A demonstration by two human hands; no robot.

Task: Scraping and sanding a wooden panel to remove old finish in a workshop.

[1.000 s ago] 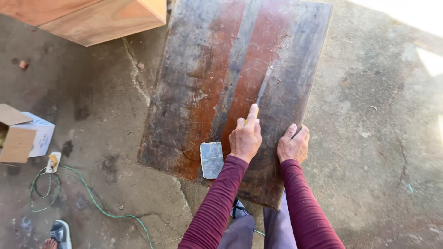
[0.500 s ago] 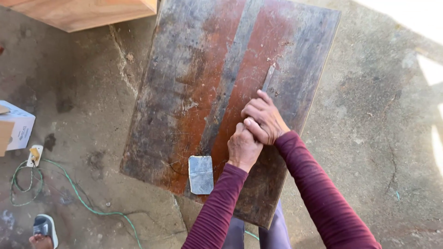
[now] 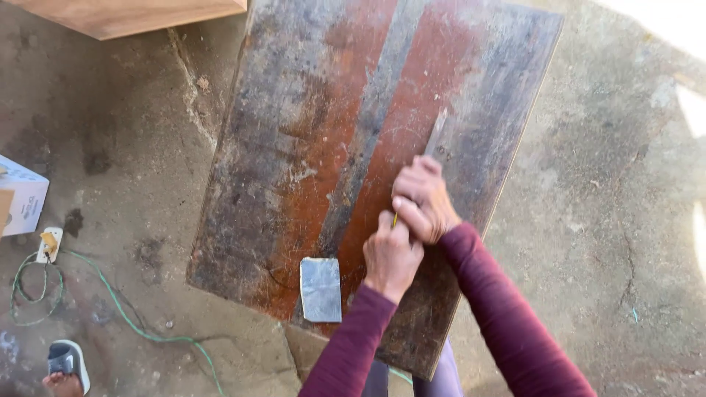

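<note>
Concrete floor [image 3: 625, 220]: grey, cracked, stained, sunlit at the upper right edge.
Worn wooden board [image 3: 323, 140]: large, rectangular, flat on the floor, streaked rust-red and grey, heavily scratched.
Pale wooden panel [image 3: 140, 13]: at the upper left edge, only partly in view.
Maroon sleeves [image 3: 507, 316]: both forearms reaching in from the lower edge over the near end of the board.
White cardboard box [image 3: 22, 195]: on the floor at the left edge, cut off by the frame.
Green cable [image 3: 125, 316]: looped and trailing across the floor at lower left, beside a small white plug fitting [image 3: 50, 244].
Sandalled foot [image 3: 65, 365]: another person's, at the lower left corner.
Left hand [image 3: 392, 257]: closed in a fist around the yellow-handled end of the tool.
Right hand [image 3: 421, 198]: fingers curled and pressed down over the tool just ahead of the left hand, touching it.
Grey sanding block [image 3: 321, 289]: flat on the near edge of the board, just left of the left hand, untouched.
Scraper blade [image 3: 435, 134]: narrow, metallic, lying on the red stripe of the board, pointing away from the hands, its handle hidden in the grip.
</note>
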